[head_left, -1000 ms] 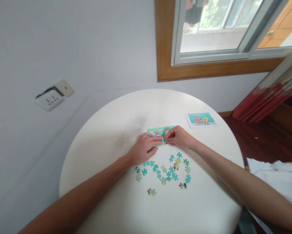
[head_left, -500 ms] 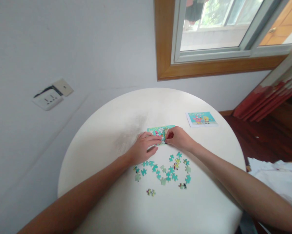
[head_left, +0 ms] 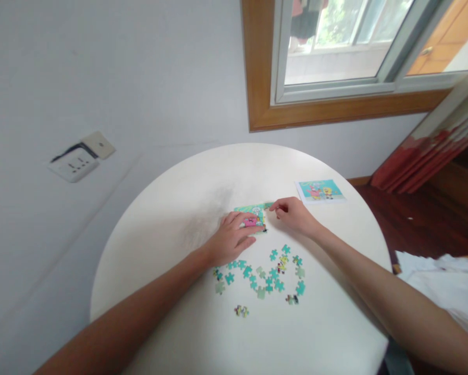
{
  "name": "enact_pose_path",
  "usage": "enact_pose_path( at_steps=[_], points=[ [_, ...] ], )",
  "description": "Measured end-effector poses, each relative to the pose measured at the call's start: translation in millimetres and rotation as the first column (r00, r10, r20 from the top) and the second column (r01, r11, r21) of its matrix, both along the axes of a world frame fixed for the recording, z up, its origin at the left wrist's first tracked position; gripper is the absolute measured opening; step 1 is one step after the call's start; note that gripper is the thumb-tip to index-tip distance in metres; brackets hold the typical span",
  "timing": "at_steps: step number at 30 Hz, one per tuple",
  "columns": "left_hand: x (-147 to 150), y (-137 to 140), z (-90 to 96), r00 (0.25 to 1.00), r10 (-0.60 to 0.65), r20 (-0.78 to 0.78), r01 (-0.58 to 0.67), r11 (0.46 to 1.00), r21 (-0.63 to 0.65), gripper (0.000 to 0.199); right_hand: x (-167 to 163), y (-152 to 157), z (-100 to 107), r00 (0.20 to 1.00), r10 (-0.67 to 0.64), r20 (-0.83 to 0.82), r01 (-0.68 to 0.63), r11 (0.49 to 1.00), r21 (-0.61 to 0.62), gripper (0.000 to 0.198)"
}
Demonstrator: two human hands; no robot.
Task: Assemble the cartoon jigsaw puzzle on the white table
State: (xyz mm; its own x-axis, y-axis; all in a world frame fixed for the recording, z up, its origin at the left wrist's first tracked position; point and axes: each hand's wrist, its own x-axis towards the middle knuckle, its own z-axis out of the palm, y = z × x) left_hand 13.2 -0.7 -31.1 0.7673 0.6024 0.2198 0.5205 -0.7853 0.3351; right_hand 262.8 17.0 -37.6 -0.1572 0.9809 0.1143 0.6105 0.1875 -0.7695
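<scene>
my left hand [head_left: 230, 240] lies flat in the middle of the frame, fingers stretched out and a little apart, pressing on the small, partly joined cardboard puzzle [head_left: 249, 210] in green, pink and white. that puzzle sits on the round white table [head_left: 171, 333], near the center of the frame, and my fingers hide some of it. my right hand [head_left: 292, 214] is just right of center, by the puzzle's upper right corner. its fingers are bent, with the pointing finger reaching to the puzzle's edge. i cannot tell if they pinch a piece or are bare. below my hands, in the lower middle of the frame, lie many loose teal and pale green cardboard puzzle pieces [head_left: 269, 284], with a few yellow bits among them. a small yellow and dark puzzle clump [head_left: 241, 311] lies apart from them, lower down. right of center, past my right hand, a flat teal paper picture with a pink figure and a yellow figure [head_left: 320, 190] lies on the table. a white wall socket [head_left: 74, 163] is at the left of the frame.
</scene>
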Motion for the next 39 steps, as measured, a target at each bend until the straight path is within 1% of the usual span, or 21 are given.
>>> enact_pose_path(
  at_steps=[3,7,11,15,21,24,29,31,35,39],
  points=[
    [0,0,-2.1,0.999,0.010,-0.040,-0.009,1.000,0.011,0.036,-3,-1,-1,1.000,0.023,0.002,-0.023,1.000,-0.004,0.030],
    [0,0,-2.4,0.998,0.018,-0.056,-0.017,1.000,0.018,0.038,-2,1,-1,1.000,0.015,-0.003,-0.015,1.000,0.005,0.030],
    [1,-1,0.0,0.999,0.014,-0.038,-0.014,1.000,0.006,0.039,1,4,-3,1.000,0.004,-0.030,-0.003,1.000,0.031,0.028],
    [1,-1,-0.1,0.999,0.042,0.006,-0.042,0.999,0.012,0.039,2,5,-5,0.999,-0.003,-0.035,0.005,0.999,0.038,0.028],
    [1,-1,-3.0,0.999,0.040,-0.021,-0.040,0.999,0.037,0.038,1,5,-5,0.999,-0.010,-0.037,0.012,0.999,0.048,0.028],
    [1,0,-4.2,0.996,0.090,0.020,-0.091,0.995,0.050,0.041,2,6,-3,0.999,-0.015,-0.038,0.016,0.999,0.047,0.027],
    [0,6,-10.2,0.966,0.235,0.110,-0.243,0.968,0.065,0.046,6,7,0,0.999,-0.039,-0.034,0.041,0.998,0.039,0.027],
    [-1,9,-12.5,0.959,0.257,0.118,-0.265,0.962,0.058,0.050,7,7,1,0.999,-0.039,-0.031,0.040,0.999,0.033,0.027],
    [-3,11,-13.3,0.976,0.206,0.069,-0.209,0.977,0.037,0.051,7,5,3,0.999,-0.028,-0.027,0.029,0.999,0.026,0.027],
    [-2,10,-11.1,0.987,0.159,0.028,-0.160,0.987,0.023,0.037,6,5,2,0.999,-0.004,-0.038,0.005,1.000,0.021,0.026]
  ],
)
